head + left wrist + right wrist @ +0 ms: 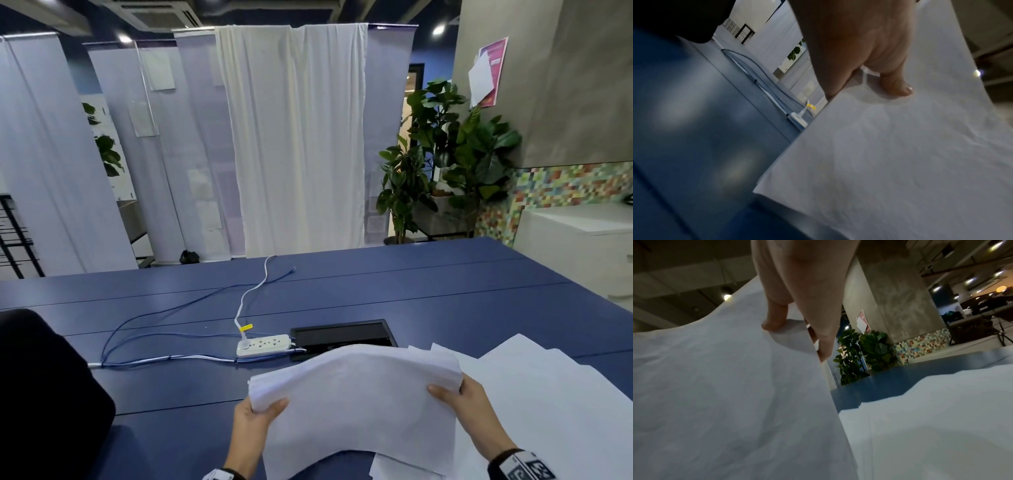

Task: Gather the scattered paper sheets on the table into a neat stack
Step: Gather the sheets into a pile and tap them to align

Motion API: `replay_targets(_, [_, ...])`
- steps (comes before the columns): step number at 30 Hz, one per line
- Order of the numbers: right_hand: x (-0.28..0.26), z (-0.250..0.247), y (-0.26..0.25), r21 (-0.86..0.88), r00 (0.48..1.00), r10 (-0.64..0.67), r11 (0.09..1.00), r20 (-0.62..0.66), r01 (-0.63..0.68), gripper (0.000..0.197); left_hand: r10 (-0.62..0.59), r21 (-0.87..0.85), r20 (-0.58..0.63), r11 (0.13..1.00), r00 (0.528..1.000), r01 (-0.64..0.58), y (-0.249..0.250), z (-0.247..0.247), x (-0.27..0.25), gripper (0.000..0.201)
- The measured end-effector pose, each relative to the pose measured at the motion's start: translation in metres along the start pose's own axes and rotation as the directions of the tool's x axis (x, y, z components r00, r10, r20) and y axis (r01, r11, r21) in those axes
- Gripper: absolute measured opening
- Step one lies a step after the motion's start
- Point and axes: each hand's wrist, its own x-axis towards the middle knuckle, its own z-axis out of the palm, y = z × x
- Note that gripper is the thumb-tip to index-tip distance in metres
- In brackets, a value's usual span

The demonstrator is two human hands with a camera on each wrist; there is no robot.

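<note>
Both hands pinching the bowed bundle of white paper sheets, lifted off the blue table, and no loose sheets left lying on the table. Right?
Not quite. Left hand and right hand do pinch the bowed bundle of white paper sheets above the blue table, but loose white sheets lie spread on the table to the right. The head view shows them, as does the right wrist view.

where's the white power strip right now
In the head view the power strip lies on the blue table, left of the black panel and just beyond the paper bundle.
</note>
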Motion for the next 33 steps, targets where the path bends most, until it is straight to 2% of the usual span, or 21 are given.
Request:
replay_targets(3, [0.003, -0.004, -0.013, 0.043, 0.997, -0.071, 0.997, 0.037, 0.069, 0.025, 0.055, -0.017, 0.013, 0.998, 0.998, -0.054, 0.011, -0.002, 0.004, 0.024])
replay_targets(6, [0.004, -0.007, -0.015, 0.011, 0.992, -0.044, 0.999, 0.119, 0.043, 0.036, 0.05, 0.024, 0.02, 0.998, 0.999, -0.051, 0.009, -0.003, 0.003, 0.025])
replay_targets(9, [0.008, -0.007, -0.018, -0.168, 0.996, -0.06, 0.983, 0.072, 0.071, 0.032, 0.025, 0.022, 0.04, 0.999, 0.999, -0.026, 0.004, 0.0, -0.003, 0.026])
replay_targets(11, [0.012, -0.001, -0.03, -0.396, 0.991, -0.13, 0.91, 0.011, 0.124, 0.028, 0.02, 0.007, 0.05, 1.0, 0.999, -0.02, 0.005, 0.003, -0.006, 0.024])
replay_targets(12, [0.011, 0.005, -0.04, -0.548, 0.985, -0.171, 0.822, 0.022, 0.155, 0.029, 0.022, 0.007, 0.051, 1.0, 0.998, -0.023, 0.006, 0.004, -0.007, 0.024])
replay_targets(13, [0.009, 0.013, -0.05, -0.711, 0.977, -0.197, 0.676, 0.081, 0.196, 0.034, 0.03, 0.01, 0.052, 0.999, 0.998, -0.03, 0.006, 0.005, -0.007, 0.023])
replay_targets(14, [0.008, 0.024, -0.058, -0.838, 0.966, -0.188, 0.485, 0.178, 0.249, 0.042, 0.036, 0.011, 0.054, 0.999, 0.998, -0.037, 0.006, 0.005, -0.008, 0.022])
replay_targets(15, [0.007, 0.037, -0.063, -0.903, 0.948, -0.139, 0.292, 0.287, 0.316, 0.053, 0.042, 0.012, 0.06, 0.999, 0.997, -0.043, 0.005, 0.005, -0.008, 0.022])
replay_targets(16, [0.006, 0.052, -0.065, -0.912, 0.923, -0.069, 0.145, 0.378, 0.384, 0.06, 0.045, 0.019, 0.066, 0.999, 0.997, -0.047, 0.006, 0.006, -0.009, 0.021])
replay_targets(17, [0.005, 0.067, -0.065, -0.892, 0.894, -0.004, 0.062, 0.448, 0.447, 0.064, 0.047, 0.024, 0.078, 0.998, 0.996, -0.049, 0.006, 0.007, -0.01, 0.021])
replay_targets(18, [0.004, 0.082, -0.063, -0.866, 0.865, 0.045, 0.024, 0.5, 0.499, 0.062, 0.048, 0.023, 0.091, 0.998, 0.995, -0.05, 0.006, 0.009, -0.011, 0.021])
replay_targets(21, [-0.002, 0.11, -0.06, -0.8, 0.8, 0.071, -0.035, 0.596, 0.599, 0.033, 0.052, 0.047, 0.097, 0.997, 0.994, -0.057, 0.006, 0.007, -0.014, 0.028])
replay_targets(24, [-0.01, 0.117, -0.067, -0.757, 0.756, 0.053, -0.013, 0.652, 0.654, 0.023, 0.043, 0.07, 0.043, 0.996, 0.998, -0.046, 0.005, -0.005, -0.015, 0.035])
replay_targets(26, [-0.012, 0.113, -0.076, -0.738, 0.74, 0.003, 0.078, 0.672, 0.67, 0.016, 0.012, 0.106, 0.057, 0.994, 0.998, -0.018, 0.008, -0.015, -0.016, 0.03])
replay_targets(28, [-0.011, 0.099, -0.084, -0.709, 0.743, -0.067, 0.254, 0.666, 0.658, 0.01, -0.04, 0.128, 0.082, 0.991, 0.996, 0.03, 0.011, -0.027, -0.018, 0.016])
replay_targets(29, [-0.007, 0.09, -0.087, -0.702, 0.766, -0.077, 0.349, 0.639, 0.621, 0.019, -0.05, 0.121, 0.079, 0.992, 0.996, 0.04, 0.014, -0.033, -0.018, 0.015])
replay_targets(31, [-0.001, 0.07, -0.089, -0.643, 0.819, -0.094, 0.572, 0.566, 0.51, 0.032, -0.023, 0.084, 0.039, 0.996, 0.999, 0.02, 0.019, -0.039, -0.014, 0.027])
replay_targets(33, [0.002, 0.055, -0.087, -0.45, 0.852, -0.106, 0.812, 0.513, 0.372, 0.027, 0.0, -0.06, 0.0, 0.998, 1.0, 0.0, 0.025, -0.035, -0.007, 0.045])
